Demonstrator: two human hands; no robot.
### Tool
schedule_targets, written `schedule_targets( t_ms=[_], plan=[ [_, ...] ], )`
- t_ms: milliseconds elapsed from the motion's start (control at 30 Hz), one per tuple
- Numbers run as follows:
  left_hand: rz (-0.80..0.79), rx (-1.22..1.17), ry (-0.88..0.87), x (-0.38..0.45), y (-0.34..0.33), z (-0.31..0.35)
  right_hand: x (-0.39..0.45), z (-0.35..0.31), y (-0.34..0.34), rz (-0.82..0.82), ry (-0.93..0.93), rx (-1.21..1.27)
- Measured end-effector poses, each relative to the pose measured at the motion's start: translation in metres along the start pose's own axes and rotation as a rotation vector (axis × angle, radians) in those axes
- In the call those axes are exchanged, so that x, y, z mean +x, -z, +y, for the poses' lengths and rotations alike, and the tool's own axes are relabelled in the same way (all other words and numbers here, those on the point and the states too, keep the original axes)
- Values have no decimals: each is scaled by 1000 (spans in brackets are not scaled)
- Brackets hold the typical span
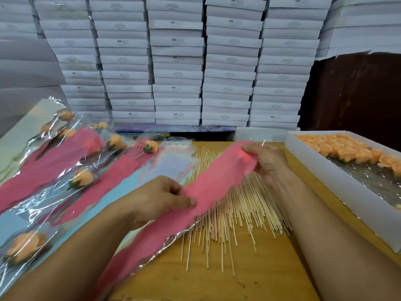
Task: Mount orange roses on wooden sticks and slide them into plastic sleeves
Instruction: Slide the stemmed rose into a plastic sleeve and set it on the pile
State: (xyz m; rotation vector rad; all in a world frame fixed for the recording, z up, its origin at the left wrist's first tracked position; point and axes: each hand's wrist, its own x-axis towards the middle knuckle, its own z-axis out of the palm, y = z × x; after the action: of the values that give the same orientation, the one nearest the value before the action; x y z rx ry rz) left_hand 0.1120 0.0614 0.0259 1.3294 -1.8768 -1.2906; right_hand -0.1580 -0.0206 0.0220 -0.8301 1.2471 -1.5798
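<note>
Hands meet on one pink-and-clear sleeve (208, 187) stretched slantwise above the sticks (236, 205). The left hand (160, 198) has its grip clenched on the sleeve's middle, thumb on top and fingers curled under the edge. The right hand (269, 161) pinches the sleeve's far end, fingers folded over the pink film. The sleeve covers part of the stick pile, so the upper ends of many sticks are hidden beneath it; its near end trails down to the wooden surface (260, 276) by the left forearm.

The sticks lie loose in a fan on the surface, between the two arms. To the right, a white tray (338, 177) holds bare orange roses (340, 148) packed at its far end, with crinkled clear film in the rest of it. The right forearm lies between the sticks and the tray.

To the left, finished sleeves (65, 161) lie overlapping in a heap, each with a rose on a stick inside; one sleeved rose (83, 178) shows green leaves at its base. Another rose (150, 146) sits near the heap's far edge, beside dark lettering too blurred to read. Behind the surface, white boxes (178, 61) are stacked in tall columns, some marked SGS.
</note>
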Motion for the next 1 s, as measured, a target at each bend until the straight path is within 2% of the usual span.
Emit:
schedule_targets(
  t_ms=[200,267,333,433,500,733,1000],
  plan=[
    [126,-196,-59,-9,-9,-10,-6,3,-14,-26,0,171],
    [204,-305,-68,-6,-11,-9,-19,3,-26,-74,-55,110],
    [287,-371,-67,-2,-12,-7,-33,8,-35,-255,-144,-8],
    [388,-413,-72,6,-14,-6,-56,19,-49,-644,-179,-199],
    [448,-428,-90,8,-13,-5,-71,25,-60,-760,-154,-258],
    [593,-581,-111,12,1,-10,-108,38,-78,-910,-150,-289],
    [660,-541,-147,9,7,-6,-116,48,-87,-851,-42,-270]
  ],
)
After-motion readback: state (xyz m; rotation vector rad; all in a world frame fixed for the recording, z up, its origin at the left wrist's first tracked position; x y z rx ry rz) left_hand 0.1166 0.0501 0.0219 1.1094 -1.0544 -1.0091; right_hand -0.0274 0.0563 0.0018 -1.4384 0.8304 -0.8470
